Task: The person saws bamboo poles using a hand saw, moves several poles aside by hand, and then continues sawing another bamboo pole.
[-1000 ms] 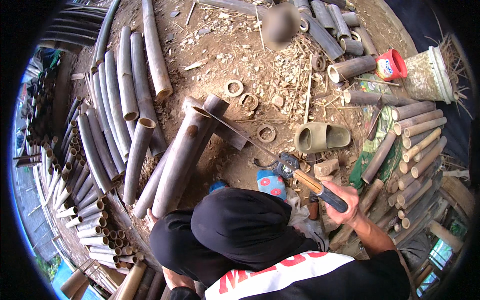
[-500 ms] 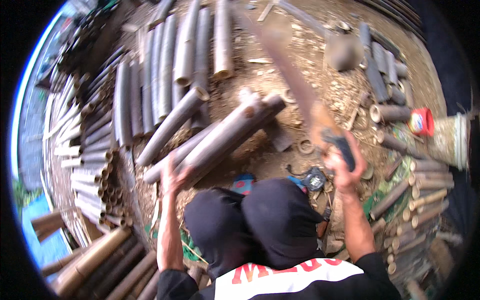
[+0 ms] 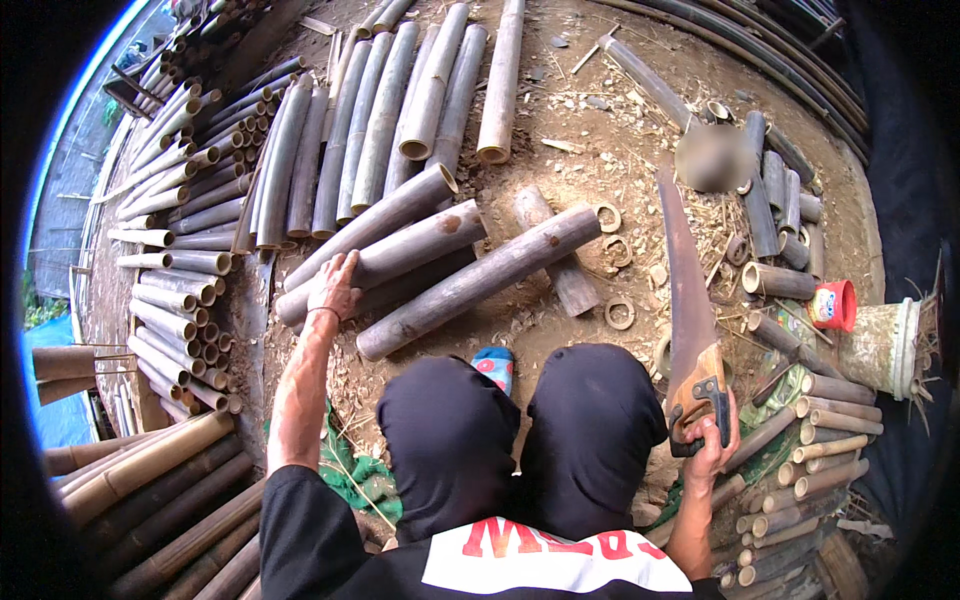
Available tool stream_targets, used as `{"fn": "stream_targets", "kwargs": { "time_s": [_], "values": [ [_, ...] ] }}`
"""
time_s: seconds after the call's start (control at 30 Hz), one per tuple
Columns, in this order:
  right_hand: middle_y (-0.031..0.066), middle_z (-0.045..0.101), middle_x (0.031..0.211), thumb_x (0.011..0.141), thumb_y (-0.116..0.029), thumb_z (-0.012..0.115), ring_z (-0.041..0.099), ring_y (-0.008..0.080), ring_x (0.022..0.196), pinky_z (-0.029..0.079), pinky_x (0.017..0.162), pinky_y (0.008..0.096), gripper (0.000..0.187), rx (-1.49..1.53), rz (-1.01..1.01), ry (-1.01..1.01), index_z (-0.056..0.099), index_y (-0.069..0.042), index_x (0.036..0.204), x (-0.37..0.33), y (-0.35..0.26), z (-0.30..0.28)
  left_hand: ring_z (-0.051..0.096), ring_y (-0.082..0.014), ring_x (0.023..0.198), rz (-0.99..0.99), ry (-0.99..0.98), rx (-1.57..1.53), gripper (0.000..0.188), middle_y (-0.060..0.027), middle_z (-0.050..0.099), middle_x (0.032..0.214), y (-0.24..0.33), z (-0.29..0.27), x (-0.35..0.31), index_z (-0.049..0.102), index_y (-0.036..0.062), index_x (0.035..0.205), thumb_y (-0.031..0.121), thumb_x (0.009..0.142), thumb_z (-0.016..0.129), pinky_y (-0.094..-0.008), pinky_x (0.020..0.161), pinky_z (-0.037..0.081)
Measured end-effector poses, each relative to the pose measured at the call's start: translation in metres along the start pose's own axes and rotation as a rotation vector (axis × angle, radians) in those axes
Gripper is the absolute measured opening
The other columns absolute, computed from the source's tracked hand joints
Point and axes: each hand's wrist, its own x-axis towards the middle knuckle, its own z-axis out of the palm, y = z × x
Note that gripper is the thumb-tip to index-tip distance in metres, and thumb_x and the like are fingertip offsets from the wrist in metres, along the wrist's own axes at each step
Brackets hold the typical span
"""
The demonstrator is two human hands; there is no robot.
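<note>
My left hand [image 3: 335,290] is closed over the left part of a thick bamboo pole [image 3: 425,243]. Another bamboo pole lies just beyond it, and a darker one lies partly hidden beneath. To the right, a separate bamboo pole [image 3: 480,283] rests slantwise across a short bamboo piece [image 3: 533,208] on the ground. My right hand [image 3: 712,450] grips the handle of a handsaw [image 3: 690,290], right of my knees. Its long rusty blade points away from me, apart from the bamboo; the handle is wood with a black part.
Long bamboo poles [image 3: 385,120] lie side by side at the far left. Cut pieces are stacked left [image 3: 180,290] and right [image 3: 835,420]. A red container [image 3: 832,304] stands beside a whitish bucket [image 3: 880,345]. Bamboo rings [image 3: 619,313] and chips litter the dirt.
My right hand has drawn the handsaw back toward me and down. My left hand has shifted slightly left and away, and the pole under it now lies apart from the right-hand pole.
</note>
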Motion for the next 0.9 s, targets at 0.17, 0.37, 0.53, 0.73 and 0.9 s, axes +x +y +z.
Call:
{"fn": "stream_targets", "kwargs": {
  "time_s": [0.17,0.37,0.53,0.73,0.9],
  "values": [
    [-0.0001,0.044,0.067,0.081,-0.011,0.052,0.044,0.0105,0.055,0.042,0.053,0.0256,0.056,0.135,0.068,-0.037,0.049,0.003,0.135,0.002,-0.012,0.009,0.055,-0.0341,0.117,-0.223,-0.259,0.541,0.031,-0.0170,0.060,0.118,-0.012,-0.026,0.038,0.070,0.0077,0.105,0.018,0.076,0.070,-0.0452,0.098,0.047],
    [0.0122,0.063,0.088,0.081,-0.014,0.055,0.053,0.0133,0.058,0.047,0.056,0.0266,0.068,0.263,-0.182,-0.005,0.035,0.004,0.143,0.020,-0.038,0.020,0.056,-0.0351,0.115,0.408,-0.313,0.069,0.060,-0.0205,0.057,0.122,0.204,-0.105,0.075,0.058,0.0027,0.122,0.038,0.077,0.073,-0.0433,0.099,0.047],
    [0.0188,0.065,0.096,0.081,-0.008,0.052,0.050,0.0119,0.054,0.046,0.053,0.0255,0.071,0.304,-0.116,-0.185,0.025,0.007,0.145,0.044,-0.050,0.007,0.049,-0.0354,0.122,0.164,-0.208,-0.084,0.093,-0.0195,0.050,0.129,0.302,0.016,0.076,0.039,0.0051,0.139,0.047,0.069,0.081,-0.0501,0.104,0.039],
    [0.0175,0.063,0.090,0.081,-0.008,0.052,0.048,0.0111,0.052,0.042,0.049,0.0235,0.070,0.237,-0.141,-0.154,0.027,0.007,0.145,0.052,-0.046,-0.010,0.050,-0.0343,0.120,0.119,-0.045,-0.251,0.088,-0.0117,0.051,0.129,0.313,0.054,0.096,0.042,0.0167,0.137,0.041,0.064,0.084,-0.0497,0.098,0.043],
    [0.0174,0.064,0.092,0.081,-0.010,0.053,0.048,0.0105,0.051,0.042,0.048,0.0235,0.069,0.215,-0.077,-0.129,0.029,0.008,0.144,0.053,-0.043,-0.008,0.050,-0.0333,0.120,-0.011,-0.147,-0.222,0.083,-0.0083,0.049,0.132,0.346,0.043,0.098,0.043,0.0210,0.135,0.041,0.065,0.083,-0.0531,0.096,0.043]
  ]
}}
